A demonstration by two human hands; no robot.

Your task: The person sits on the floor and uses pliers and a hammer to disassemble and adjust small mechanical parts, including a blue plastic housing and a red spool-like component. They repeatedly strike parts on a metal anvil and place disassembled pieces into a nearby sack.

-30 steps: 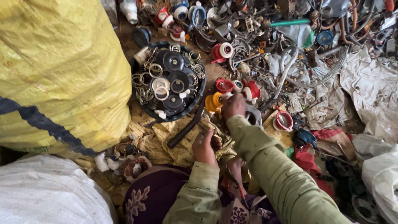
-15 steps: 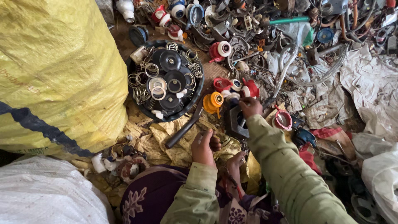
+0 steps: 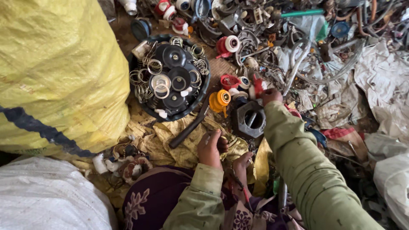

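My right hand (image 3: 271, 96) reaches out in an olive sleeve into a heap of scrap, fingers closed on a small red plastic part (image 3: 257, 85). Just under that wrist lies a dark hexagonal metal fitting (image 3: 250, 119). An orange and yellow cap (image 3: 220, 100) lies to its left. My left hand (image 3: 210, 147) rests near my lap over crumpled yellow sacking (image 3: 179, 142), with the fingers curled. What is inside them is hidden. A black rod (image 3: 189, 127) lies between that hand and the bowl.
A black bowl (image 3: 203, 94) holds black discs, metal springs and rings. A big yellow sack (image 3: 55, 72) fills the left and a white sack (image 3: 42, 198) the bottom left. Tangled scrap, hoses and red-white rollers (image 3: 228, 44) cover the top, with crumpled grey sheeting (image 3: 383, 85) on the right.
My right hand has moved right and farther out, from the orange cap to the red part. My left hand stayed near my lap.
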